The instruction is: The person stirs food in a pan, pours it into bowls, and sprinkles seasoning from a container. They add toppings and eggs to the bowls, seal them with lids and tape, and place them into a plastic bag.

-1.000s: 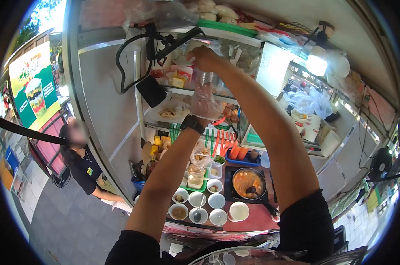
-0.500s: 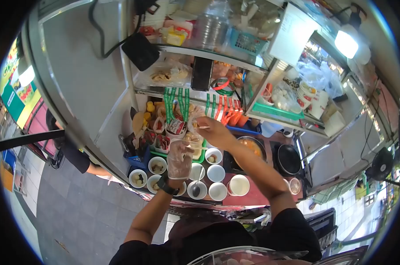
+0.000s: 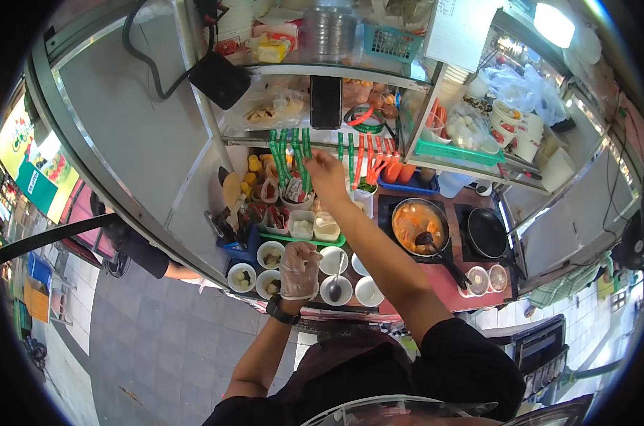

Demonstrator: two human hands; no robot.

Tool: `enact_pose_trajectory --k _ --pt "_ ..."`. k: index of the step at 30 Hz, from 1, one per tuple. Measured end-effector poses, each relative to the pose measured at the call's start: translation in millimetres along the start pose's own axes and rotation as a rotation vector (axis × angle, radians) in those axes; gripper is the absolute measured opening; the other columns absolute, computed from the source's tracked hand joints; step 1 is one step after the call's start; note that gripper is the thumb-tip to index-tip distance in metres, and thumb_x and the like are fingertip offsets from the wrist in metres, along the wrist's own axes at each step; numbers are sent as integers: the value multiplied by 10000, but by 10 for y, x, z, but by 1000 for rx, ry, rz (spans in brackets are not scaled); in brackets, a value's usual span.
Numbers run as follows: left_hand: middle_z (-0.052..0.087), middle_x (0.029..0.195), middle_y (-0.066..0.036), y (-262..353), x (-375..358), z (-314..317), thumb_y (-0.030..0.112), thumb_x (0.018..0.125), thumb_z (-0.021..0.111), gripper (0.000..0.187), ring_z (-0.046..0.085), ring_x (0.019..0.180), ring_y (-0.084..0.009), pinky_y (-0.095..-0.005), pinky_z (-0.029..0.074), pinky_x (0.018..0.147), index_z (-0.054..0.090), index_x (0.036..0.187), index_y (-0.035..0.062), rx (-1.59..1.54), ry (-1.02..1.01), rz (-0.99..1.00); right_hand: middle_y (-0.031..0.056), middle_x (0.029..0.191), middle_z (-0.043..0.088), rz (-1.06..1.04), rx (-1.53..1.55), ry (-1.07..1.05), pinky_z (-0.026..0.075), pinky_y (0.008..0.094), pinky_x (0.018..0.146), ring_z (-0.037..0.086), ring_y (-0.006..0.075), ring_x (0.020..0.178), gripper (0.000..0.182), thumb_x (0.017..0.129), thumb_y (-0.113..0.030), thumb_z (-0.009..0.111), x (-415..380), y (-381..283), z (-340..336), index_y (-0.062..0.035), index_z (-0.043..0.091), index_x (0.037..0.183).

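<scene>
My left hand (image 3: pixel 300 271), in a clear plastic glove, hovers just over the front row of white cups with its fingers curled. Whatever may be between those fingers is hidden. My bare right hand (image 3: pixel 325 174) reaches up to the hanging green strips (image 3: pixel 305 153), fingertips pinched at the edge of the rightmost one. Beside the gloved hand, a white cup (image 3: pixel 241 278) contains pale and dark pieces of food. A dark spoon (image 3: pixel 335 290) stands in another cup. Below the right hand, food tubs (image 3: pixel 301 226) sit on a green tray (image 3: pixel 339 242).
To the right, a pan (image 3: pixel 419 224) of orange-red soup with a ladle (image 3: pixel 425 239) stands near an empty black pan (image 3: pixel 487 234). Lidded cups (image 3: pixel 478 280) are at the counter's right front. Red strips (image 3: pixel 370 157) hang from the shelf (image 3: pixel 265 142). Another person's arm (image 3: pixel 180 270) shows at left.
My right hand has gone up from over the tubs to the green strips. My gloved left hand has drawn back toward the front cups. The view has shifted, showing more of the soup pan.
</scene>
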State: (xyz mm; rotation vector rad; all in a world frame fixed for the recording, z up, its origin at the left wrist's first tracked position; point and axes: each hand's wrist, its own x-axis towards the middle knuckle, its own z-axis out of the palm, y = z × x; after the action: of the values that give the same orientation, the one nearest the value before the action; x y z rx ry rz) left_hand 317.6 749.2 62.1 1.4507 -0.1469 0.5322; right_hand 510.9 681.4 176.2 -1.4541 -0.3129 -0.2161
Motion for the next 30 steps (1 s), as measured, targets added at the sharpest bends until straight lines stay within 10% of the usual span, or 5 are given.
enact_pose_trajectory --k 10,14,21,26,30 --pt "690 997 -126 327 56 501 -23 891 703 275 676 881 -196 -312 550 821 507 1080 12 330 -108 -93 109 1022 712 136 554 -324 538 348 836 675 209 913 322 965 6 654 364 -1044 -188 66 643 1281" --pt "677 1063 -128 359 142 756 -23 972 661 200 686 936 -218 -371 588 857 524 1101 43 -227 -174 -204 108 977 677 255 726 -501 564 352 780 672 218 894 410 967 12 613 36 -1604 -743 77 568 1369" --pt "722 1209 -244 881 462 1199 721 1010 488 815 726 1068 -368 -491 573 980 648 1262 -38 -1219 -226 -910 96 986 689 588 742 -642 564 334 744 684 200 888 403 954 -3 614 -755 -1498 -2503 71 603 1350" --pt "722 1201 -221 907 433 1811 753 1013 441 866 719 1069 -371 -540 560 979 639 1267 -51 -1190 -387 -976 113 908 731 717 624 -529 560 261 658 684 173 723 422 910 15 618 -1314 -1508 -3616 77 636 1327" --pt "719 1109 -122 712 330 2471 390 1030 697 434 713 972 -276 -457 596 901 657 1225 5 -1039 -459 -1021 145 888 740 763 523 -371 509 224 565 692 159 693 475 897 38 678 -1710 -1508 -4368 102 624 1365"
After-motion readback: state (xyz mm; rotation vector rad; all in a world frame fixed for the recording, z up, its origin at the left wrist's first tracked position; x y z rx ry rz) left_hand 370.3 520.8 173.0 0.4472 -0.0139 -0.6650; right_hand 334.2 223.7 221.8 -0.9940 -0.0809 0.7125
